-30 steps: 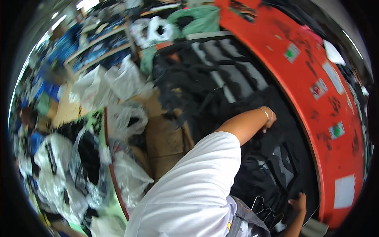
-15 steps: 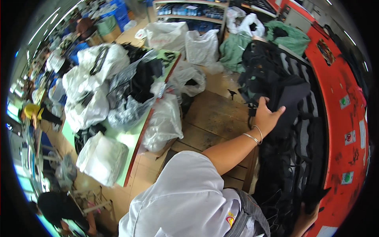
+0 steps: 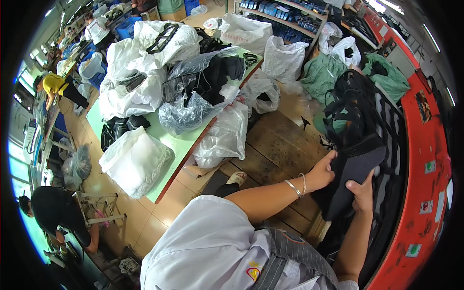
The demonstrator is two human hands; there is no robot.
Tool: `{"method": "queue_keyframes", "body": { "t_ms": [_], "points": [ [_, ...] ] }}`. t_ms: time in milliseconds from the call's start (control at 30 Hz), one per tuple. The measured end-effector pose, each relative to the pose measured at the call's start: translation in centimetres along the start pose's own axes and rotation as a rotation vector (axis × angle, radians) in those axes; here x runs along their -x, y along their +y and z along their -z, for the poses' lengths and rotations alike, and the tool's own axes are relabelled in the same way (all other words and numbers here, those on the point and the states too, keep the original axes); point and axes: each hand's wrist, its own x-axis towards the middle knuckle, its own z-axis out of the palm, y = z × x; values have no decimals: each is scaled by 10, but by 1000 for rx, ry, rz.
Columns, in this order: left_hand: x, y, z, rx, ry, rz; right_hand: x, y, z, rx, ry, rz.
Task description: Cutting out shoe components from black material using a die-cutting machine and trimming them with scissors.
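A black padded fabric piece (image 3: 345, 179) with a textured dark face is held between my two hands at the right. My left hand (image 3: 323, 172) has its fingers closed on the near-left edge, two bangles on that wrist. My right hand (image 3: 362, 191) grips the opposite edge, thumb on the upper face and the other fingers hidden beneath. Just beyond lies a heap of black fabric pieces with straps (image 3: 350, 106). Under and beside the piece runs a long row of black and grey strips (image 3: 386, 145).
A red machine frame (image 3: 415, 169) with green buttons borders the right side. To the left, a green-topped table (image 3: 166, 186) carries white bags and black items. Green sacks (image 3: 324, 72) and white sacks stand beyond. Wooden boards (image 3: 275, 140) lie between. Other people work at the far left.
My right hand has come up from the lower right and taken hold of the black fabric piece. My left hand has closed on its edge, and the piece has come nearer. The view has shifted.
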Motion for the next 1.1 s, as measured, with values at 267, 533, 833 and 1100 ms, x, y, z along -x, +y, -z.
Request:
{"method": "queue_keyframes", "body": {
  "t_ms": [267,533,833,1100],
  "points": [
    [2,-2,99,-50,-197,346,-54,20,-23,138,-75,-356],
    [51,-74,384,-1835,124,839,-175,51,53,951,531,0],
    [134,-29,437,-1494,190,1512,-184,200,180,1163,451,-272],
    [37,-49,503,-1567,367,1288,-186,231,179,1169,337,-439]
  ]
}}
